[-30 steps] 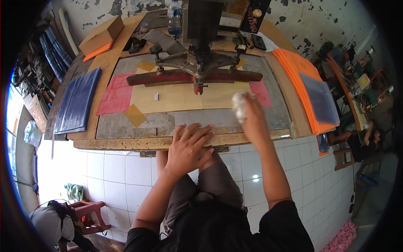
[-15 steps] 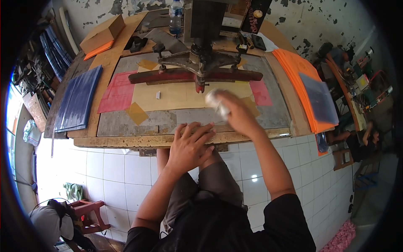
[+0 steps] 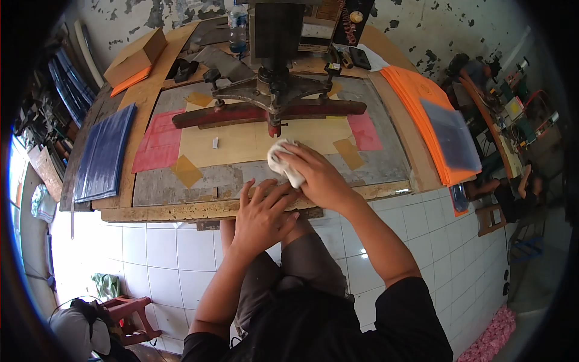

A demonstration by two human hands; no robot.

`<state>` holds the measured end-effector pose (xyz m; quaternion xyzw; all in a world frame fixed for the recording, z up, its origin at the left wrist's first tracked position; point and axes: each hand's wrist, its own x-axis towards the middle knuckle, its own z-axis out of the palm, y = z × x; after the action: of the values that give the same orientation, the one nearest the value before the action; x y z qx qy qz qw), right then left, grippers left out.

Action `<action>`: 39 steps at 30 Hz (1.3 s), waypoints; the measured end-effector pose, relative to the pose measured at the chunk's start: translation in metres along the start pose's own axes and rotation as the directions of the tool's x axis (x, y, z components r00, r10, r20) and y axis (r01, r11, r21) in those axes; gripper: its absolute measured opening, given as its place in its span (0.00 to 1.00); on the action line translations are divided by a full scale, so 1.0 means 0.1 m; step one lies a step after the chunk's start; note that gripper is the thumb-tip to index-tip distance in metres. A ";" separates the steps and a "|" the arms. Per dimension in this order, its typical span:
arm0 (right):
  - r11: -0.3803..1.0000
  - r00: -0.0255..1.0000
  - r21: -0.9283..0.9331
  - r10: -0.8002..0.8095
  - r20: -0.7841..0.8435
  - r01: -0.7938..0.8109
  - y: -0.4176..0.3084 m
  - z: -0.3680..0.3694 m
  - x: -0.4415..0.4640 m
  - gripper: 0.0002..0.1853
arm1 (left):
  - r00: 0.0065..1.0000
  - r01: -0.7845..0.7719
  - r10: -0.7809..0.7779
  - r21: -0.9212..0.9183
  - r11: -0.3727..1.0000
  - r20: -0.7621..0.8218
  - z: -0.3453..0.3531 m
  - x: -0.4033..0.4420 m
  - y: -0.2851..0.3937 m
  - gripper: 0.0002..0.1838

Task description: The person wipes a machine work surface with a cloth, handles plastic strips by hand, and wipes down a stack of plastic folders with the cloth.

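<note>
My right hand (image 3: 322,180) grips a crumpled white cloth (image 3: 282,161) over the front part of the grey metal plate (image 3: 241,173). Beside it, my left hand (image 3: 260,212) rests on the worn wooden front edge (image 3: 151,212), fingers spread and holding nothing. Behind the cloth lies a long pale yellow sheet (image 3: 232,145), with a small white piece (image 3: 215,143) on it. Pink sheets (image 3: 158,140) flank it on both sides, and brown tape squares (image 3: 186,171) sit at its corners. A metal press arm with a red bar (image 3: 229,115) stands over the sheet and hides part of it.
Blue plastic covers (image 3: 106,154) lie at the left, orange folders (image 3: 422,108) at the right. A cardboard box (image 3: 136,57), a water bottle (image 3: 237,29) and a phone (image 3: 359,58) are at the back. Other people are at the far right and lower left.
My right hand has swept the cloth leftward and toward me, ending close to my left hand. The left hand stays at the table edge. The view has shifted slightly.
</note>
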<state>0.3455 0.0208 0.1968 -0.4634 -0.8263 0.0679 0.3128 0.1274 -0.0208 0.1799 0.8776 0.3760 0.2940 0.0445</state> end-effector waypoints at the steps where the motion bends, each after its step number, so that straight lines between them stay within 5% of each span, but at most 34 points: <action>1: 0.999 1.000 -0.032 0.019 -0.025 -0.020 0.06 -0.08 -0.07 0.35 | 1.000 0.000 0.000 0.000 1.000 -0.003 0.00 0.00 0.00 0.24; 3: 0.994 0.996 -0.091 0.055 -0.066 -0.061 0.28 -0.37 -0.30 0.34 | 1.000 0.005 -0.005 0.000 1.000 -0.004 0.00 0.01 -0.01 0.24; 5: 0.911 0.907 -0.057 0.397 -0.144 -0.408 0.87 -0.67 -0.57 0.32 | 1.000 0.015 -0.015 -0.006 1.000 0.004 0.00 0.01 0.00 0.24; 7: 0.812 0.798 -0.097 0.533 -0.280 -0.576 1.37 -1.04 -0.81 0.31 | 1.000 0.013 -0.013 0.000 1.000 0.006 0.02 0.00 0.00 0.24; 10: 0.792 0.833 -0.314 0.397 -0.385 -0.523 1.47 -1.19 -0.82 0.29 | 1.000 0.001 -0.001 0.012 1.000 0.000 0.02 0.01 0.00 0.24; 12: 0.814 0.828 -0.159 0.533 -0.174 -0.558 1.00 -1.06 -0.70 0.31 | 1.000 0.000 0.000 0.013 1.000 -0.005 0.03 0.01 -0.01 0.24; 14: 0.958 0.973 -0.195 0.185 -0.138 -0.209 0.71 -0.57 -0.77 0.34 | 1.000 0.008 -0.008 0.005 1.000 -0.004 0.03 0.00 0.00 0.25; 17: 0.995 0.991 -0.032 0.101 0.084 -0.099 0.02 -0.56 -0.57 0.37 | 1.000 0.009 -0.009 0.009 1.000 0.004 0.02 0.01 0.00 0.25; 18: 0.995 0.997 -0.051 0.080 -0.008 -0.080 0.40 -0.48 -0.70 0.37 | 1.000 0.007 -0.007 0.009 1.000 0.007 0.02 0.02 0.00 0.25; 20: 0.942 0.945 -0.122 0.298 -0.135 -0.314 0.94 -0.67 -0.65 0.35 | 1.000 0.004 -0.004 0.007 1.000 0.009 0.00 0.02 0.02 0.25; 22: 0.799 0.788 -0.066 0.570 -0.233 -0.597 1.39 -0.93 -0.65 0.32 | 1.000 0.000 0.000 0.016 1.000 0.008 -0.01 0.01 0.02 0.26; 25: 0.717 0.806 -0.382 0.449 -0.387 -0.583 1.34 -0.85 -0.56 0.30 | 1.000 0.004 -0.004 0.012 1.000 0.005 -0.01 0.01 0.02 0.26; 26: 0.737 0.789 -0.285 0.553 -0.269 -0.613 1.15 -0.74 -0.55 0.31 | 1.000 0.005 -0.005 0.009 1.000 0.006 0.00 0.01 0.02 0.26; 28: 0.964 0.962 -0.119 0.216 -0.164 -0.237 0.60 -0.38 -0.58 0.34 | 1.000 0.006 -0.006 0.010 1.000 0.002 0.01 0.02 0.00 0.26; 30: 0.999 0.999 -0.027 0.039 -0.027 -0.039 -0.19 -0.28 -0.62 0.38 | 1.000 0.010 -0.010 0.008 1.000 0.011 0.02 0.00 0.00 0.26; 33: 0.994 0.995 -0.084 0.069 -0.072 -0.075 0.04 -0.42 -0.84 0.41 | 1.000 0.007 -0.007 0.010 1.000 0.017 0.02 -0.01 -0.01 0.26; 35: 0.874 0.866 -0.059 0.467 -0.181 -0.483 0.56 -0.67 -1.13 0.40 | 1.000 -0.004 0.004 0.016 1.000 0.012 0.00 0.01 0.00 0.26; 36: 0.807 0.788 -0.076 0.544 -0.288 -0.585 0.83 -0.85 -1.24 0.39 | 1.000 -0.003 0.003 0.014 1.000 0.012 -0.01 0.01 0.01 0.26; 39: 0.687 0.741 -0.322 0.485 -0.464 -0.651 1.00 -0.94 -1.35 0.36 | 1.000 -0.006 0.006 0.008 1.000 0.001 -0.01 0.03 0.03 0.26</action>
<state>0.5227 -0.0489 0.1707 -0.7648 -0.5612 -0.1182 0.2936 0.1303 -0.0206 0.1826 0.8790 0.3746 0.2922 0.0403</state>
